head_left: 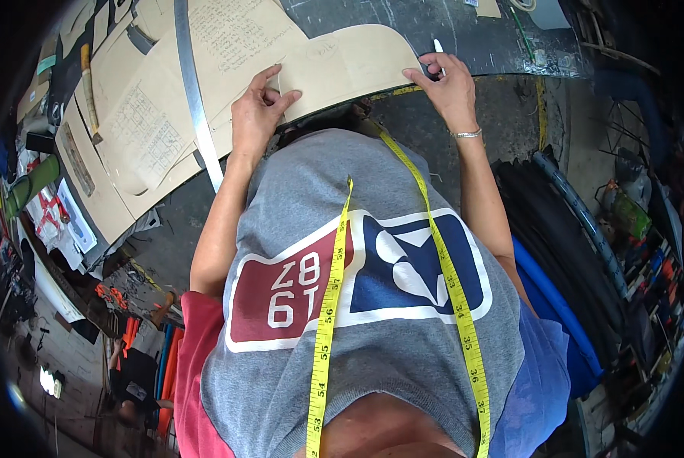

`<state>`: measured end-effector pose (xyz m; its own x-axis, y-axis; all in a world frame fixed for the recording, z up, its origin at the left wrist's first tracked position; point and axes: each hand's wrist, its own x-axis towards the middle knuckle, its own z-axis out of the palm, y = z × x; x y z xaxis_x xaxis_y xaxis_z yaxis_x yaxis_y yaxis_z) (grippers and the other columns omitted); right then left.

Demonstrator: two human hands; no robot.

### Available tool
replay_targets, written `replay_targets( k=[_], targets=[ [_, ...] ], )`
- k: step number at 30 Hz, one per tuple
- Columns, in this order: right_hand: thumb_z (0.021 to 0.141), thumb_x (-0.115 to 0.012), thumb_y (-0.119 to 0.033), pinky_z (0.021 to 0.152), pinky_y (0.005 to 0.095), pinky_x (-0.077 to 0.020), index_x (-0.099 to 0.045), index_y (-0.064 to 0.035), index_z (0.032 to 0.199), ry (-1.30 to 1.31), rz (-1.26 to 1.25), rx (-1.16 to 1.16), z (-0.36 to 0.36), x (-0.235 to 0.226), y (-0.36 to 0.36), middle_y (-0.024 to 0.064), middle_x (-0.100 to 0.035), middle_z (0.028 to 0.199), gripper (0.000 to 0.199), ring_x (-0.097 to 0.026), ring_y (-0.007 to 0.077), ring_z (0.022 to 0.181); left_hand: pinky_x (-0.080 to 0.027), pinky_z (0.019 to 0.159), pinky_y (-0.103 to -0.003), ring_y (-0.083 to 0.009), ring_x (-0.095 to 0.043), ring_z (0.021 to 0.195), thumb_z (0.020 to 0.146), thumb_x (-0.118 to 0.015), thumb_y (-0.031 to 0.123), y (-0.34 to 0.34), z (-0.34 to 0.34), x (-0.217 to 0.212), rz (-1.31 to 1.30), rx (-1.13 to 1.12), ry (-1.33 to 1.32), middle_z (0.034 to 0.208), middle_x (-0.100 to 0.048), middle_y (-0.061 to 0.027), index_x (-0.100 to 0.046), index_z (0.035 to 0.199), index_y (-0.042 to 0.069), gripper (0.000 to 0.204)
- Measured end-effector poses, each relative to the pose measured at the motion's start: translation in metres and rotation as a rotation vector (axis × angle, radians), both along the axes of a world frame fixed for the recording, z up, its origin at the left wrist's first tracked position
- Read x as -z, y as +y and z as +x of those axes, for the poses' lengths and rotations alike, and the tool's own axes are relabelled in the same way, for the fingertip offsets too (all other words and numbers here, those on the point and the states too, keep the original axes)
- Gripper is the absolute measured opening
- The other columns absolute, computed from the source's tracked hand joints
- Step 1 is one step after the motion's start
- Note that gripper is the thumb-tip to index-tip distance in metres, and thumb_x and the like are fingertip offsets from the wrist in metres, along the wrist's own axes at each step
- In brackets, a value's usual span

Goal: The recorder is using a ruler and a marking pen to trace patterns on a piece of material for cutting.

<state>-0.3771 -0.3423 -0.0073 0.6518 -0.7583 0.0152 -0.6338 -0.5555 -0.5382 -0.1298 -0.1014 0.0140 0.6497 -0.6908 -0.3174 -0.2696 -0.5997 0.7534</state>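
Observation:
A tan card pattern (346, 65) with a rounded top right corner lies along the near edge of the dark worktable. My left hand (256, 114) grips its left end, thumb on top and the other fingers bent by the edge. At the pattern's right end, the thumb of my right hand (450, 90) touches the corner. A white pen (438, 50) sticks up from between the right fingers, its lower part hidden by them. Under and left of the pattern lie larger tan card sheets (227, 46) with handwriting and drawn lines.
A long metal ruler (191, 91) crosses the sheets on the left, near a wood-handled tool (88, 84). A yellow tape measure (323, 328) hangs round my neck. Black rolls of material (548, 244) and a blue roll (559, 313) stand at the right. A green pencil (522, 34) lies on the table.

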Motion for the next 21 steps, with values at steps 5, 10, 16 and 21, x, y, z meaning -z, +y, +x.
replay_targets(
  k=[5, 10, 16, 21],
  targets=[
    [0.077, -0.090, -0.041, 0.069, 0.0335, -0.0498, -0.077, -0.0128, 0.104, 0.006, 0.012, 0.004, 0.001, -0.002, 0.000, 0.0012, -0.060, 0.083, 0.041, -0.058, 0.0186, 0.078, -0.051, 0.064, -0.026, -0.0095, -0.061, 0.063, 0.083, -0.087, 0.022, 0.000, -0.001, -0.001, 0.000, 0.004, -0.026, 0.071, -0.068, -0.0029, -0.066, 0.135, 0.007, 0.058],
    [0.077, -0.089, -0.040, 0.071, 0.0338, -0.0498, -0.077, -0.0125, 0.104, 0.018, 0.020, 0.003, 0.001, -0.004, -0.001, 0.0014, -0.061, 0.084, 0.041, -0.059, 0.0183, 0.081, -0.052, 0.064, -0.028, -0.0114, -0.062, 0.063, 0.083, -0.086, 0.021, -0.001, -0.003, -0.001, 0.026, 0.006, -0.037, 0.071, -0.067, -0.0035, -0.065, 0.134, 0.006, 0.057],
    [0.083, -0.085, -0.031, 0.072, 0.0365, -0.0515, -0.076, -0.0093, 0.104, -0.126, -0.229, -0.125, 0.030, -0.020, 0.017, 0.0056, -0.067, 0.091, 0.031, -0.064, 0.0201, 0.086, -0.054, 0.064, -0.033, -0.0183, -0.065, 0.064, 0.084, -0.084, 0.022, -0.004, -0.005, -0.007, 0.050, 0.030, -0.066, 0.072, -0.065, -0.0053, -0.059, 0.139, 0.006, 0.062],
    [0.084, -0.085, -0.021, 0.072, 0.0349, -0.0549, -0.075, -0.0079, 0.101, -0.458, 0.143, -0.258, 0.105, -0.001, 0.051, 0.0067, -0.067, 0.092, 0.024, -0.069, 0.0221, 0.089, -0.055, 0.067, -0.037, -0.0233, -0.067, 0.067, 0.084, -0.083, 0.022, -0.006, -0.005, -0.009, 0.047, 0.050, -0.071, 0.074, -0.067, -0.0086, -0.059, 0.137, 0.005, 0.061]
  ],
)
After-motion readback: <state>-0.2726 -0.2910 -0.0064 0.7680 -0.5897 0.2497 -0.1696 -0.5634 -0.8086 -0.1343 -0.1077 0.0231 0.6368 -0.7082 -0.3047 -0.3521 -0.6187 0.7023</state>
